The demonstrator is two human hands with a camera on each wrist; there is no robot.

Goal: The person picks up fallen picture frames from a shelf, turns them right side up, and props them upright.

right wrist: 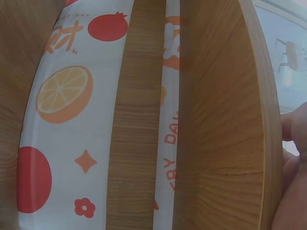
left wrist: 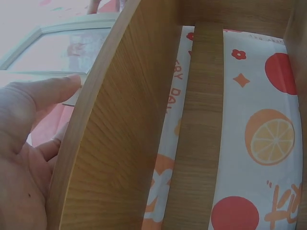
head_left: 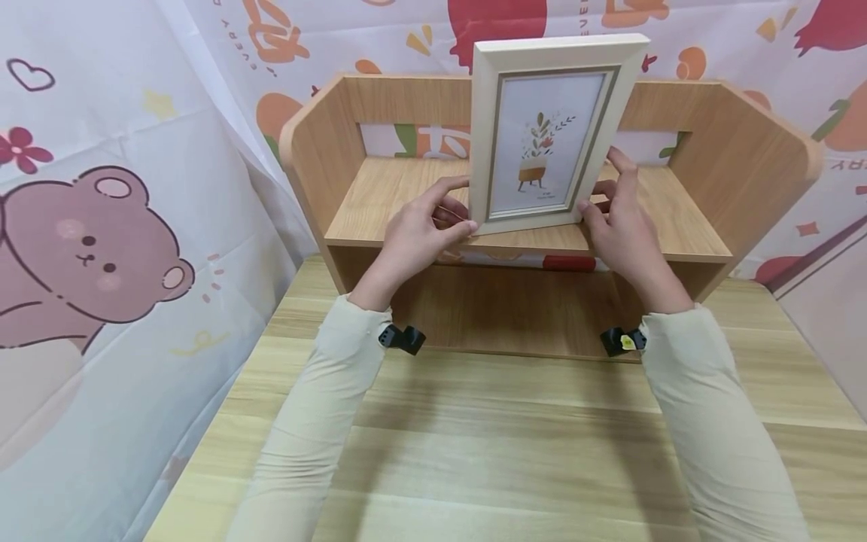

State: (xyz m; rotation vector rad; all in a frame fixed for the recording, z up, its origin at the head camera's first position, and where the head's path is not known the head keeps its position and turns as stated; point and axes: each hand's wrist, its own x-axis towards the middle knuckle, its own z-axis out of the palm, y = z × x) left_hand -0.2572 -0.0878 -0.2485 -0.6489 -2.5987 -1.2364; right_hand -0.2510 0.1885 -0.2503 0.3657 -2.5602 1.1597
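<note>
A cream picture frame (head_left: 484, 135) with a potted-plant print stands upright, leaning slightly, on the upper board of a small wooden shelf (head_left: 691, 218). My left hand (head_left: 423, 226) holds its lower left corner, thumb on the front and fingers behind the side. At the lower right, my right hand (head_left: 626, 226) grips the other edge, thumb near the front corner and fingers along the side. In the left wrist view the left thumb (left wrist: 53, 91) lies against the frame (left wrist: 53, 74). The shelf board hides most of the right hand (right wrist: 297, 163) in the right wrist view.
The shelf has raised side panels (head_left: 765, 158) and a lower compartment (head_left: 501, 309) under the upper board. It stands at the back of a light wooden table (head_left: 501, 452). Printed cloth (head_left: 135, 301) hangs behind and to the left.
</note>
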